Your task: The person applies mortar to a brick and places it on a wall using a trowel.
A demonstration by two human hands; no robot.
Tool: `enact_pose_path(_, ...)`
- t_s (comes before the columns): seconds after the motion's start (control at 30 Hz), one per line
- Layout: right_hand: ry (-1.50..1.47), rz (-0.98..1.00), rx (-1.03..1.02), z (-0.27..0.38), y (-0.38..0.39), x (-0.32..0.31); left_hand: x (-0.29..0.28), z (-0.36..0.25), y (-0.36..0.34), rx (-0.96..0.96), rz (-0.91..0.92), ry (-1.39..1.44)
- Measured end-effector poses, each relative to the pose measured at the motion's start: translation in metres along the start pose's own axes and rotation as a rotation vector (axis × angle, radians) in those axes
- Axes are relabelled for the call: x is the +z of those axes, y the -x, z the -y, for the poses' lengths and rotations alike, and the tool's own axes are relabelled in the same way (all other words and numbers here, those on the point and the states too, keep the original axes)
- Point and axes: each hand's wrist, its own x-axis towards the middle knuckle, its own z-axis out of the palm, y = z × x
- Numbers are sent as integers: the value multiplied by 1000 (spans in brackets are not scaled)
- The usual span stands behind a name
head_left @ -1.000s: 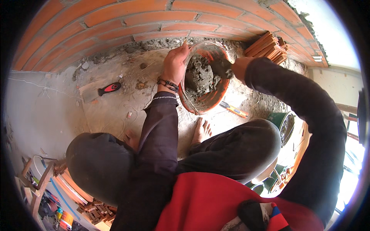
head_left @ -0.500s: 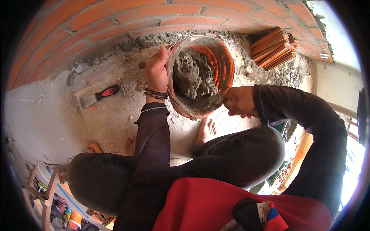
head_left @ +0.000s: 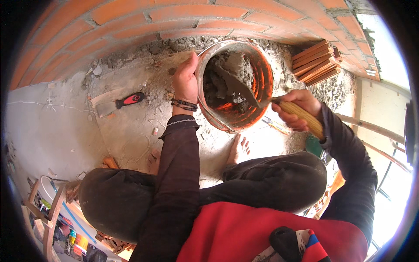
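An orange bucket (head_left: 260, 65) with a dirty rim stands tilted in front of me, holding grey wet mortar (head_left: 214, 87). My left hand (head_left: 185, 78) grips it at the left side of its rim. My right hand (head_left: 299, 109) is closed on the yellow wooden handle of a trowel (head_left: 307, 120), whose metal blade (head_left: 242, 89) dips into the mortar. Left of the bucket, a scraper (head_left: 128, 99) with a black-and-red grip lies on the dusty floor; a tool with an orange-and-black handle (head_left: 279, 127) lies partly hidden behind my right hand.
A brick wall (head_left: 174, 15) runs along the far side, with a stack of brick pieces (head_left: 314, 61) at its foot on the right. My bare feet and bent knees are below the bucket. Wooden pieces and clutter (head_left: 56, 218) lie at lower left; a green container (head_left: 313, 144) is at right.
My right hand moved down, then back up and outward, bringing the trowel handle into clear view and turning the blade in the mortar. My left hand and the bucket shifted slightly.
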Motion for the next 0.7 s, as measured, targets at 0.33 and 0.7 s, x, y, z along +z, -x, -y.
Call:
enact_pose_path(0.33, 2113, -1206, 71, 5, 4, 56, 28, 2, 9, 215, -17, -487)
enact_pose_path(0.7, 1677, -816, 291, -19, -47, 7, 48, -9, 22, 155, 104, -255)
